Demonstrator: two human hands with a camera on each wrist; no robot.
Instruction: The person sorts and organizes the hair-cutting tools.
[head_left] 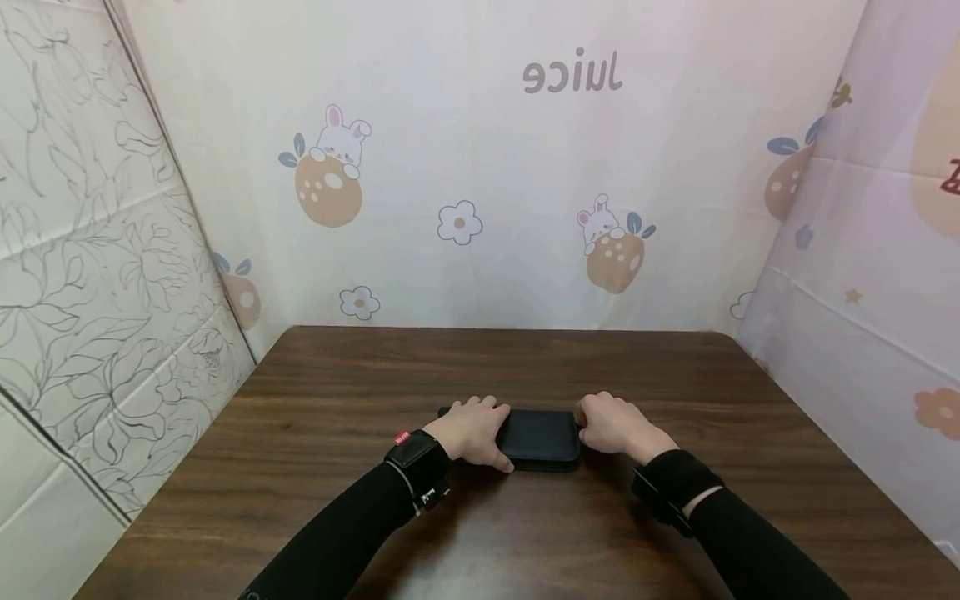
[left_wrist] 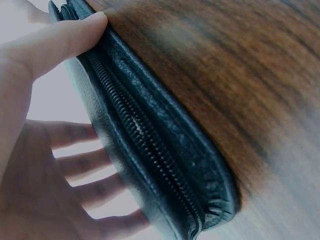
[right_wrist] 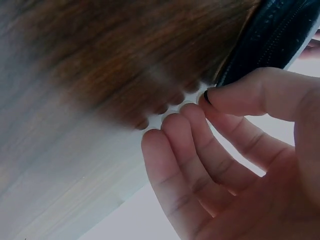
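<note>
soft shadows and pale glare on tabletop (head_left: 540, 533)

Brown wooden table (head_left: 360, 367), rabbit-print curtain (head_left: 480, 142) behind

The case (head_left: 542, 437) lies on the table (head_left: 525, 542), cloth (head_left: 480, 125) behind

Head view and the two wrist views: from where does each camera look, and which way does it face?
Head: on the person's head, facing forward and down at the table and black case; left hand, right hand and black sleeves show.
Left wrist: on that wrist, facing the case's zipper; thumb and fingers show.
Right wrist: on that wrist, facing its fingers, which pinch a small dark tip by the case.
Shared: both wrist views show the zipper and table.
</note>
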